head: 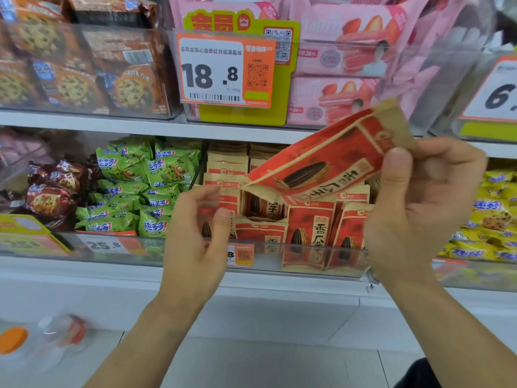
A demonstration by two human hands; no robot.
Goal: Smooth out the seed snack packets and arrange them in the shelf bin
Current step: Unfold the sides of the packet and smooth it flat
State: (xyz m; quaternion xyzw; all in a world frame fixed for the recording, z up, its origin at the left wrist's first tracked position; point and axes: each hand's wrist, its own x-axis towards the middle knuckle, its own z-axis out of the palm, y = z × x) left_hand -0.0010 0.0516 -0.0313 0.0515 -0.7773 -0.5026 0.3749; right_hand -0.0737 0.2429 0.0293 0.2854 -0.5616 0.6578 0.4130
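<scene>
- Our right hand [419,197] pinches the packet [321,163] by its top.
- Left hand [195,233], loosely curled, seemingly just off its bottom corner: we pinch there, pull taut.

The single head-worn camera looked forward and slightly down from standing height, close to a shop shelf [195,130]. Its wide lens bent the shelf edges, and both forearms entered from the bottom of the frame.
</scene>
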